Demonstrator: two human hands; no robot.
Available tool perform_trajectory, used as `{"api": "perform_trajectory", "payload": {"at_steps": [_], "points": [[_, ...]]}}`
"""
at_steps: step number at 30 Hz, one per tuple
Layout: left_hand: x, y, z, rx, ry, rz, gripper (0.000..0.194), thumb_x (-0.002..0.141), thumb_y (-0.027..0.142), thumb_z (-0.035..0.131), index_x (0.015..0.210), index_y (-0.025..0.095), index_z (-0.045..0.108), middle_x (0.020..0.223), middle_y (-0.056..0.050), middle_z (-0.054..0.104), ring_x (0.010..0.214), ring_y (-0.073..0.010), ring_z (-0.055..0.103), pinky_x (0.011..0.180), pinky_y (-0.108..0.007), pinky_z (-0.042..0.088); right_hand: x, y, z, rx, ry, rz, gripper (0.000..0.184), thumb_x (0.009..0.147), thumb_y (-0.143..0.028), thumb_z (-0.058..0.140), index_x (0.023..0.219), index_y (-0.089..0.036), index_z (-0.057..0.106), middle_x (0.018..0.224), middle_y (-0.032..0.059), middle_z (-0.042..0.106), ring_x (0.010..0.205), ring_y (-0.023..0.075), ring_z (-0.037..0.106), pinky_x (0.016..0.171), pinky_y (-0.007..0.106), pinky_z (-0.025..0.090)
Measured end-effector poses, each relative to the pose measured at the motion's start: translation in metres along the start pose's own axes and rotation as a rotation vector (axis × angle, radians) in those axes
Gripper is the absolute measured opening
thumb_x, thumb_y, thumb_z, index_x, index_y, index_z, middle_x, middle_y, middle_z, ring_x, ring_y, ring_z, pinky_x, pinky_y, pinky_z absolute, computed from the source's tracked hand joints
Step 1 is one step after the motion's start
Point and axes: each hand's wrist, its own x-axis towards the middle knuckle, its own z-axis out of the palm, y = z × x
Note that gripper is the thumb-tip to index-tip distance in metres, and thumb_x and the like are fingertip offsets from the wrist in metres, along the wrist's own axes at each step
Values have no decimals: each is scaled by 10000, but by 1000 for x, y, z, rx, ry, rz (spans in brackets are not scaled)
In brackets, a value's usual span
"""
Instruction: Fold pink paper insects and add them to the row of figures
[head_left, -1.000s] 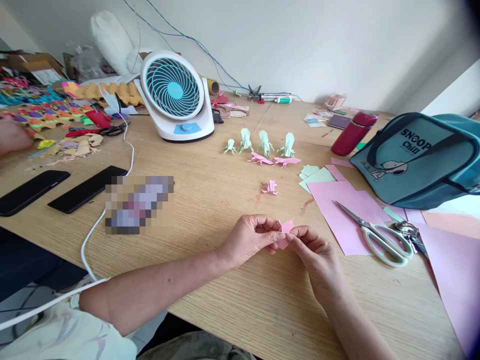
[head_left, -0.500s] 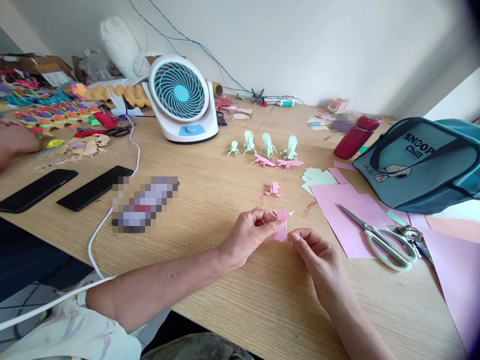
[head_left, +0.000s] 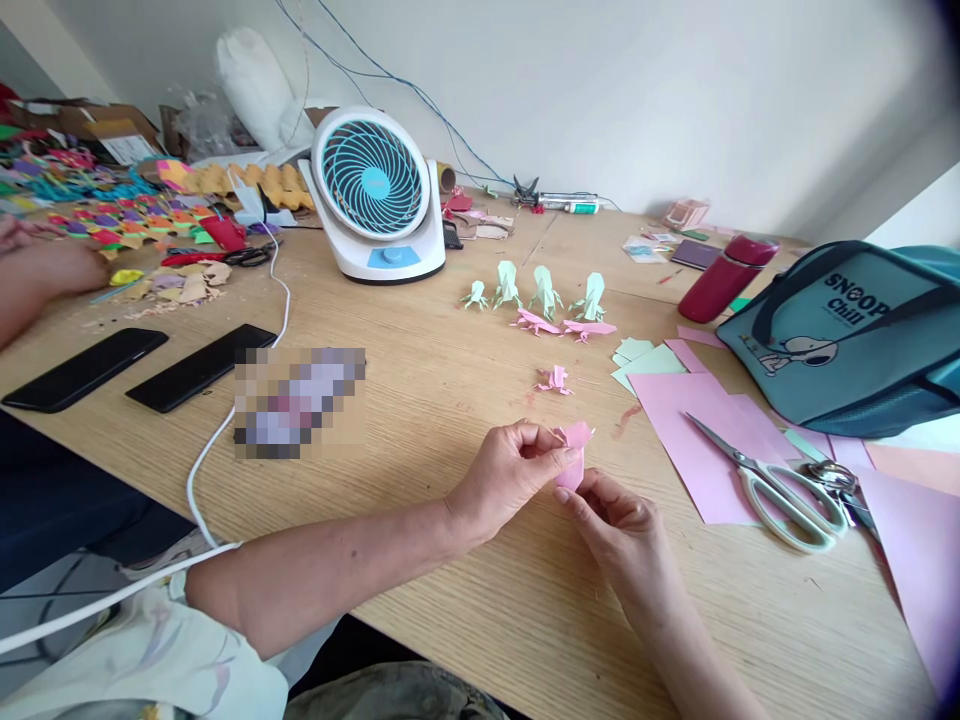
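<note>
Between thumb and fingers, my left hand (head_left: 517, 470) pinches a small folded pink origami piece (head_left: 574, 470) just above the tabletop. My right hand (head_left: 619, 520) is closed at the lower end of the same piece, its thumb and forefinger pressing the paper edge. Part of the paper is hidden behind the fingers. A finished-looking pink origami figure (head_left: 553, 380) stands a little beyond my hands. Farther back are several pale green origami figures (head_left: 546, 290) in a row, with two flatter pink origami figures (head_left: 589, 329) in front of them.
Scissors (head_left: 780, 490) lie on pink paper sheets (head_left: 690, 440) at the right, near a teal bag (head_left: 847, 340) and a red bottle (head_left: 727, 280). A white fan (head_left: 382, 200) stands at the back. A white cable (head_left: 202, 460) crosses the left side, where another person's arm (head_left: 52, 280) rests.
My right hand has moved left and upward from beside the pink piece to grip its lower end. My left hand keeps its pinch. The view has shifted slightly.
</note>
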Motion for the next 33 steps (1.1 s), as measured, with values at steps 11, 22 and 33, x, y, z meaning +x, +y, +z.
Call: {"api": "perform_trajectory", "payload": {"at_steps": [11, 22, 33], "points": [[-1, 2, 3, -32, -21, -33, 250, 685, 279, 759, 608, 123, 580, 612, 23, 556, 591, -81, 502, 578, -217, 415, -2, 0, -3, -31, -39, 28, 239, 796, -384, 729, 649, -205, 667, 629, -7, 582, 682, 173, 520, 675, 288, 391], [-1, 4, 1, -96, -23, -105, 278, 680, 322, 765, 616, 131, 573, 608, 17, 557, 607, -86, 488, 615, -233, 389, 0, 3, -2, -14, -39, -19, 318, 802, -410, 723, 601, -183, 627, 580, -19, 494, 595, 123, 396, 572, 262, 317], [-5, 5, 0, -122, -55, -32, 313, 780, 354, 716, 598, 142, 576, 649, -11, 605, 691, -126, 534, 776, -290, 416, 2, 0, -2, 111, -47, -7, 150, 827, -400, 719, 886, -269, 762, 824, 13, 708, 806, 176, 586, 791, 281, 446]]}}
